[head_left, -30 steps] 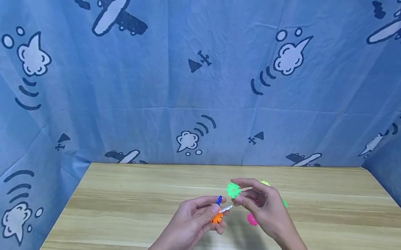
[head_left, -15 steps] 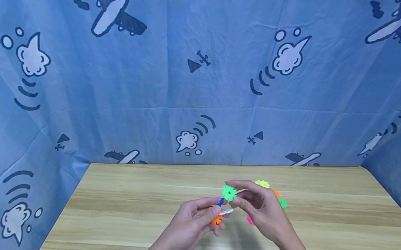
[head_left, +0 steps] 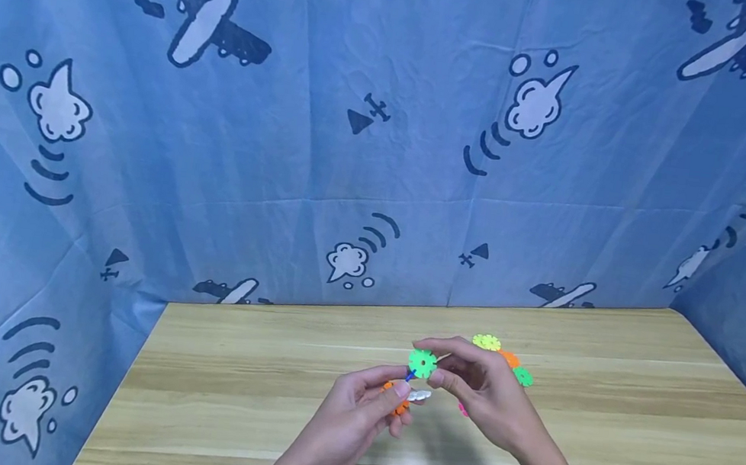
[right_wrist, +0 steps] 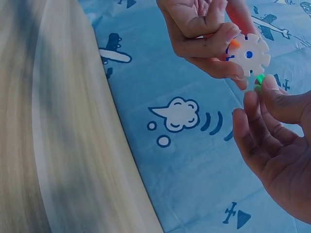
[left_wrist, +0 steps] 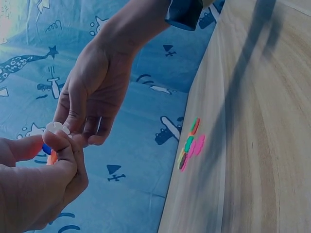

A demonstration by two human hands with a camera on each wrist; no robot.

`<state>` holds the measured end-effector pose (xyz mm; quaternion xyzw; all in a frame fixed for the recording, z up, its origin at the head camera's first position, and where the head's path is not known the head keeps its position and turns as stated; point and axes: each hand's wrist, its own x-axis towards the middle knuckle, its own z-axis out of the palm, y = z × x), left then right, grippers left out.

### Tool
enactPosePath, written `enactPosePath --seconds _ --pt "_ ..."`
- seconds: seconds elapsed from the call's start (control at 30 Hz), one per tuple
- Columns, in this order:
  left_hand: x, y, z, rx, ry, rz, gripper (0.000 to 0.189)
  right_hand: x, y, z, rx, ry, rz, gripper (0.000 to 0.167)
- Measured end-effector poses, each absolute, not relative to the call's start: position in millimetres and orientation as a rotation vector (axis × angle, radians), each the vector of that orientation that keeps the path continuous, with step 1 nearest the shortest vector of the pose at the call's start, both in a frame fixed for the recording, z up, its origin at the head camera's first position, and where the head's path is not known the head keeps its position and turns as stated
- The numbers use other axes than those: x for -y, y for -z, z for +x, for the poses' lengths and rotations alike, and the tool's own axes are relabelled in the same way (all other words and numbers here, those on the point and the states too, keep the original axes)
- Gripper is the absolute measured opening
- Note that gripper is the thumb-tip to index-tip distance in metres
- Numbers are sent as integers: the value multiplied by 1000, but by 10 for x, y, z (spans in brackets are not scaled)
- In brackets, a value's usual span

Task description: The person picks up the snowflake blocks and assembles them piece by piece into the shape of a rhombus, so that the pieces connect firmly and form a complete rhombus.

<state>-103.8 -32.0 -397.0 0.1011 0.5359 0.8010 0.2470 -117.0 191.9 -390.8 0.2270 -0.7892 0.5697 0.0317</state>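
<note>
My left hand (head_left: 353, 407) pinches a cluster of notched plastic snowflake discs between thumb and fingers. In it are an orange disc (head_left: 403, 408), a blue disc (head_left: 410, 375) seen edge-on and a white disc (head_left: 419, 396). My right hand (head_left: 489, 390) pinches a green snowflake disc (head_left: 422, 363) by its right edge, its face toward the head camera. The green disc meets the blue one's upper end; whether their notches interlock cannot be told. In the right wrist view the white disc (right_wrist: 261, 56) faces the camera, and only a sliver of the green disc (right_wrist: 260, 79) shows.
On the wooden table (head_left: 223, 399), beyond my right hand, lie loose discs: yellow (head_left: 487, 342), orange (head_left: 509, 358) and green (head_left: 523, 376). A pink disc (head_left: 462, 409) is mostly hidden behind that hand. A blue printed curtain (head_left: 423, 154) stands behind and at the sides.
My right hand has brought the green disc left and slightly down, from apart to against the blue disc. The cluster in my left hand has tilted a little.
</note>
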Motion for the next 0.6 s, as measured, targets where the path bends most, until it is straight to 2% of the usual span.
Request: enactPosePath --seconds 0.6 --pt "339 3960 -1036 -1533 -2174 277 38 -1862 3926 -1162 2392 -1680 770 36"
